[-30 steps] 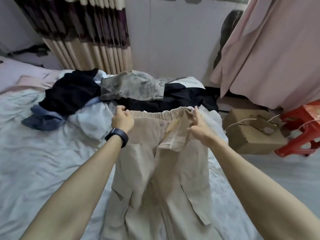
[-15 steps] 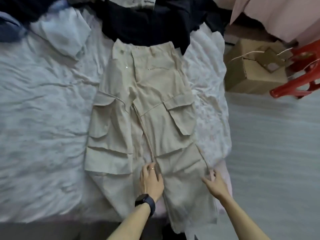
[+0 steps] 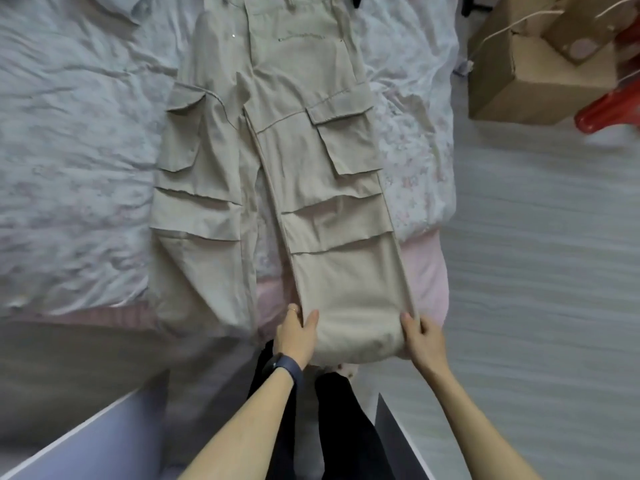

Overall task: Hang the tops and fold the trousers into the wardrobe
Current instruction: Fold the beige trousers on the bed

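Beige cargo trousers (image 3: 277, 161) lie flat and face up along the bed (image 3: 69, 140), waistband at the far end, both legs running toward the near edge. The left hand (image 3: 294, 336) and right hand (image 3: 420, 336) are each closed in a pinch on either side of the right leg's lower end, thumbs on top, fingers under the cloth; that end bulges as a soft roll between them. Judged from its creases and sag, the fabric is light, limp and non-slippery, with bulky flap pockets that will thicken any fold. Best hold is at the side seams or hem corners, both hands level, to keep the fold square. The waistband is cut off by the top of the frame; the hems are hidden past the bed edge. A cardboard box (image 3: 519, 74) stands on the floor nearby. The wardrobe cannot be identified; the view is slightly blurred.
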Demonstrator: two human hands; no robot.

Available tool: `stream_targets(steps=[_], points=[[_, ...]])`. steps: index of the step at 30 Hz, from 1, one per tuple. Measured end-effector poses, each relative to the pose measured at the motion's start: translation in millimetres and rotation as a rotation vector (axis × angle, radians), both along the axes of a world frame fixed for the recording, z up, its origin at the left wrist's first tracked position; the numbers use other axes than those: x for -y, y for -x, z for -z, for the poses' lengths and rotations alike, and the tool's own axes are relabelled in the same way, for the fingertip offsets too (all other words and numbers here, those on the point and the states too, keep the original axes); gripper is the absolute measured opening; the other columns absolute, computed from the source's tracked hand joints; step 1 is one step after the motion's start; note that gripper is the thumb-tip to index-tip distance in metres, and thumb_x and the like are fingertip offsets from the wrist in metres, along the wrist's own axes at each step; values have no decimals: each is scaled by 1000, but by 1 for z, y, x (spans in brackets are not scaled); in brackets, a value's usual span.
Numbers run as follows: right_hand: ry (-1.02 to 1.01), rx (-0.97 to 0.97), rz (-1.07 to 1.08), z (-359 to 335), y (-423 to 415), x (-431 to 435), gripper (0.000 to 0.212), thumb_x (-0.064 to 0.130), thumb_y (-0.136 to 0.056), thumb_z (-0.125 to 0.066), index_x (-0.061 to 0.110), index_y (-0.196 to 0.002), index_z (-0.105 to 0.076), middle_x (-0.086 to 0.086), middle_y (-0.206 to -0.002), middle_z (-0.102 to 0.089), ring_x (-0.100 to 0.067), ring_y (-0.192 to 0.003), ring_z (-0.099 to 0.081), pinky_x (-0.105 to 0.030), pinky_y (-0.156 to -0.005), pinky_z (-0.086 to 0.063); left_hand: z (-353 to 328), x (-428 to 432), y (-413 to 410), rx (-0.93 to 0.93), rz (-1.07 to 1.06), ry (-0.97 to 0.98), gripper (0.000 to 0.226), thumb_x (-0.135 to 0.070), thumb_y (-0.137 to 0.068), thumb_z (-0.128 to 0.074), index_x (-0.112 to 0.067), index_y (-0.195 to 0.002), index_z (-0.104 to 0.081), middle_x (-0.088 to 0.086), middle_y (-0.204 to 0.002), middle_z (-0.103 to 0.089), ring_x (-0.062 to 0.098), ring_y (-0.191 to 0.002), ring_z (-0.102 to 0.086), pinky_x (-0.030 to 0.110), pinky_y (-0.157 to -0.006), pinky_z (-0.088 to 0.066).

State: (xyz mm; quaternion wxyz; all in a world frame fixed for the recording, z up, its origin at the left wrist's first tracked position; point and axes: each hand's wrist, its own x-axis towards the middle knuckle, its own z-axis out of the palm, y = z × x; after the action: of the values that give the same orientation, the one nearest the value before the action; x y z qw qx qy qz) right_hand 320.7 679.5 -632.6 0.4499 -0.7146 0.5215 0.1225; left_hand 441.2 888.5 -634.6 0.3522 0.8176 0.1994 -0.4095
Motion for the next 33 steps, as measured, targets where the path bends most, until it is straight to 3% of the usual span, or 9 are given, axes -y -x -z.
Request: stream_targets(steps=[3, 6, 11, 14, 19, 22, 27, 30, 33], points=[[-96, -349, -405, 10, 22, -12, 19, 26, -98, -56, 9, -98, -65, -8, -97, -70, -35, -94, -62, -41, -81, -50, -5, -6, 10, 37, 150, -266, 32, -30, -96, -56, -16, -121, -42, 15, -124, -58, 37, -117, -55, 43, -96, -45], [-131, -527, -527, 9, 11, -9, 50, 31, -98, -57, 6, -140, -48, -15, -139, -59, -34, -127, -56, -34, -97, -45, -7, 3, 7, 81, 302, -403, 57, -31, -91, -58, -20, -141, -33, 12, -144, -39, 33, -134, -38, 45, -106, -34], [10, -125, -313, -7, -88, 12, 46, 37, -96, -61, 9, -131, -56, -8, -128, -65, -27, -114, -62, -38, -98, -48, -2, 57, 7, 240, 359, -245, 37, -50, -89, -60, -26, -116, -51, 1, -126, -49, 27, -121, -50, 40, -97, -40], [120, 80, -258, -5, -165, 31, 51, 43, -93, -62, 12, -132, -54, -4, -122, -62, -24, -113, -62, -31, -90, -45, 11, 97, 15, 151, 308, -245, 51, -64, -87, -57, -25, -118, -53, 1, -131, -42, 32, -122, -47, 46, -100, -38], [107, 39, -276, 25, -239, 69, 81, 57, -88, -63, 12, -149, -36, -8, -143, -50, -29, -132, -49, -35, -103, -41, 45, 156, 31, -22, 314, -323, 101, -86, -74, -49, -23, -151, -31, 12, -160, -2, 51, -148, 6, 77, -106, -6], [15, 50, -275, 37, -246, 79, 66, 51, -86, -68, 14, -137, -49, -4, -126, -60, -28, -119, -58, -35, -92, -48, 56, 172, 34, -32, 355, -380, 82, -65, -82, -60, -24, -148, -34, 20, -160, 8, 60, -138, 28, 79, -104, 0], [35, 144, -206, 27, -239, 72, 26, 35, -87, -64, 23, -108, -55, 6, -98, -61, -28, -106, -61, -44, -92, -51, 49, 132, 29, -4, 449, -267, 54, -45, -91, -55, -22, -138, -43, 10, -155, -12, 47, -145, -16, 65, -109, -27], [24, 205, -64, 1, -237, 55, 21, 34, -83, -61, 22, -99, -53, 9, -89, -60, -26, -99, -62, -46, -91, -52, 28, 86, 20, 23, 374, -122, 45, -46, -88, -54, -23, -126, -48, 2, -132, -40, 35, -119, -51, 42, -87, -44], [14, 282, -74, -41, -249, 19, 20, 37, -80, -57, 23, -94, -52, 6, -86, -63, -27, -94, -63, -52, -90, -52, -7, 26, 2, 74, 222, -72, 19, -38, -82, -59, -31, -94, -47, -4, -103, -56, 26, -93, -59, 31, -67, -38]])
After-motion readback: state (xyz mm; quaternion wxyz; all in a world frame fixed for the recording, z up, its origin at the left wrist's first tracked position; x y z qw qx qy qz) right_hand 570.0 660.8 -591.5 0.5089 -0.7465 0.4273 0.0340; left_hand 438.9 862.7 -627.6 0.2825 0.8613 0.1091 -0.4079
